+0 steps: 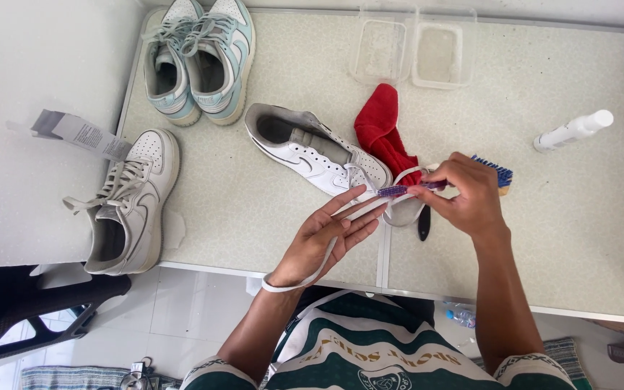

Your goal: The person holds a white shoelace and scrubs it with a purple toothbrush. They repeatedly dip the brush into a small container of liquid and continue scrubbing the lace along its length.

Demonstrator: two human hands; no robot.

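We lay the white shoelace flat across our open left hand, fingers spread, while our right hand pinches a purple toothbrush against it. The lace is long and limp, looping past the wrist. A white shoe sits just beyond on the speckled table

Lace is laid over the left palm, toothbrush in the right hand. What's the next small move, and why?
Probably stroke the purple toothbrush along the white shoelace: the left hand holds it flat, the right hand has bristles at the fingertips.
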